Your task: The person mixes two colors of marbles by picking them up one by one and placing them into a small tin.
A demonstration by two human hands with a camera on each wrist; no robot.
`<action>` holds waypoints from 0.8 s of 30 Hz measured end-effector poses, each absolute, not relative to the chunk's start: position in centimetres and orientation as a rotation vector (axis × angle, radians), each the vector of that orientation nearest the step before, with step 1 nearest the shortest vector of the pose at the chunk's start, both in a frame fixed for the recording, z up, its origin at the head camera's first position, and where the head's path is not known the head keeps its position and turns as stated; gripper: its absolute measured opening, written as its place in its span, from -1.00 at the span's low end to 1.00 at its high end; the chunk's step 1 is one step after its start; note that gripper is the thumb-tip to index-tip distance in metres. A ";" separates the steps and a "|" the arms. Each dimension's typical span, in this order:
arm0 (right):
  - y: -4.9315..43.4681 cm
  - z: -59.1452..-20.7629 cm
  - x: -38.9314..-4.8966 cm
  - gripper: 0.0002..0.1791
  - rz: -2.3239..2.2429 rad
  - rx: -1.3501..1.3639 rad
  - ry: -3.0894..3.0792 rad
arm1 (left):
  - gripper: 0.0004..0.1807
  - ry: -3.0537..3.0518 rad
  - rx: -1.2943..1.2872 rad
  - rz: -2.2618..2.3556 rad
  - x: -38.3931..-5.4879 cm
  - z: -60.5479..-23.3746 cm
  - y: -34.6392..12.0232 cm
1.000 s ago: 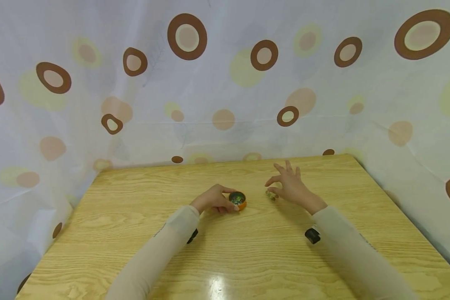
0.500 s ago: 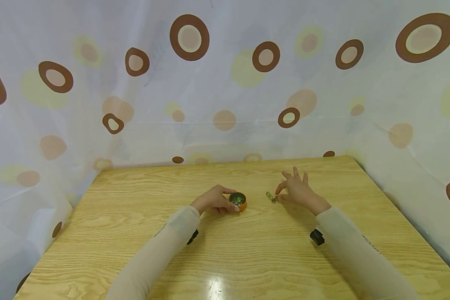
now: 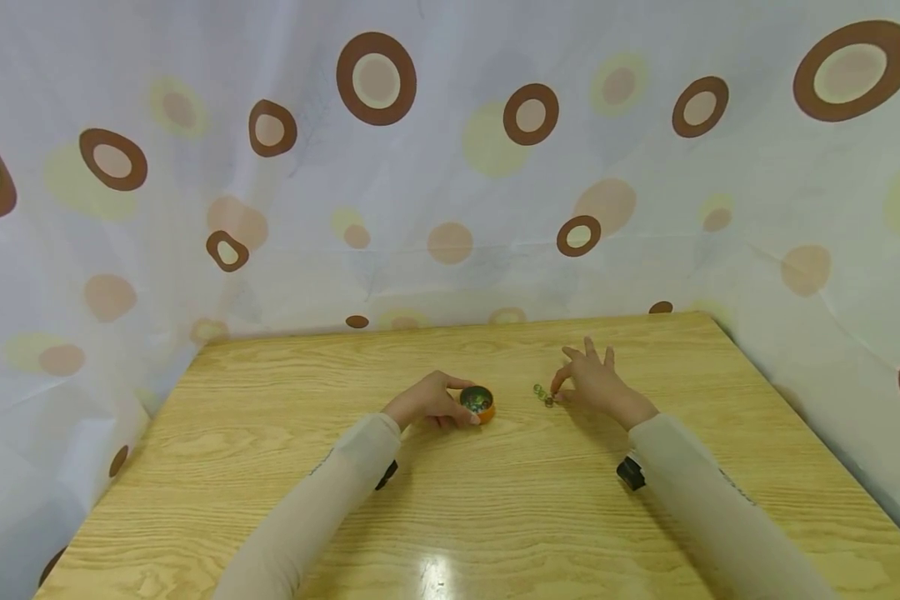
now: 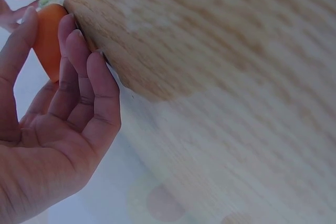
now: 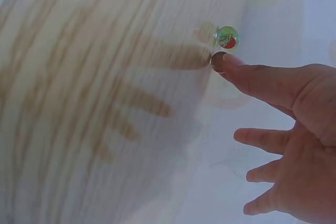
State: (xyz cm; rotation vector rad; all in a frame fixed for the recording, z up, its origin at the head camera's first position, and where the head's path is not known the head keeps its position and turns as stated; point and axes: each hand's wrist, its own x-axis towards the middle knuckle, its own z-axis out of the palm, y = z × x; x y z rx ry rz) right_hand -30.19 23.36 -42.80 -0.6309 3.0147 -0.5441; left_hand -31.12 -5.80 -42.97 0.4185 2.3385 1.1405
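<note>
My left hand (image 3: 437, 398) holds a small round orange bowl (image 3: 485, 417) on the table, thumb and fingers around its side. Several glass marbles (image 3: 476, 403) lie in its dark interior. In the left wrist view the orange outer wall (image 4: 49, 43) shows between thumb and fingertips. To the right of the bowl, more glass marbles (image 3: 537, 389) lie close together on the wood. My right hand (image 3: 598, 390) pinches a dark marble (image 5: 217, 62) at the right end of this group, its other fingers spread. Beside it in the right wrist view sits a clear green-and-red marble (image 5: 228, 38).
The light wood table (image 3: 450, 500) runs back to a white curtain (image 3: 390, 192) printed with brown and pastel circles, which also hangs along both sides. A dark wrist-camera mount (image 3: 631, 473) sits beneath the right sleeve.
My right hand has shifted slightly right and nearer, from over the marbles to their right end, so more of them show. The left hand keeps its hold on the bowl.
</note>
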 end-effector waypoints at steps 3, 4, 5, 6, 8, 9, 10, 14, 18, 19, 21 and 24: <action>23.4 -42.8 -30.2 -0.95 -0.565 -0.635 3.015 | -0.22 2.338 0.410 1.139 -31.1 -42.9 -5.8; 23.5 -42.8 -30.2 -0.95 -0.571 -0.634 3.018 | -0.22 2.338 0.409 1.137 -31.1 -42.9 -5.8; 23.5 -42.8 -30.2 -0.95 -0.575 -0.630 3.021 | -0.23 2.341 0.410 1.136 -31.1 -42.9 -5.8; 23.5 -42.7 -30.2 -0.95 -0.580 -0.623 3.027 | -0.23 2.342 0.410 1.133 -31.1 -42.9 -5.7; 23.5 -42.6 -30.2 -0.94 -0.587 -0.610 3.045 | -0.24 2.348 0.415 1.120 -31.1 -42.8 -5.7; 23.4 -42.5 -30.2 -0.93 -0.595 -0.604 3.056 | -0.25 2.352 0.419 1.114 -31.1 -42.8 -5.6; 23.2 -42.3 -30.2 -0.92 -0.600 -0.600 3.068 | -0.25 2.355 0.421 1.107 -31.1 -42.8 -5.7; 22.4 -41.8 -30.3 -0.90 -0.635 -0.603 3.111 | -0.26 2.361 0.432 1.094 -31.0 -42.9 -5.8; 21.6 -41.1 -30.3 -0.89 -0.664 -0.627 3.157 | -0.25 2.353 0.437 1.095 -31.1 -42.9 -5.9; 21.5 -41.0 -30.2 -0.89 -0.665 -0.637 3.171 | -0.25 2.351 0.439 1.095 -31.1 -43.0 -5.9; 21.1 -40.8 -30.2 -0.89 -0.690 -0.652 3.186 | -0.24 2.350 0.441 1.093 -31.1 -43.0 -5.8; 20.5 -40.5 -30.0 -0.87 -0.731 -0.671 3.184 | -0.24 2.351 0.442 1.094 -31.1 -43.0 -5.8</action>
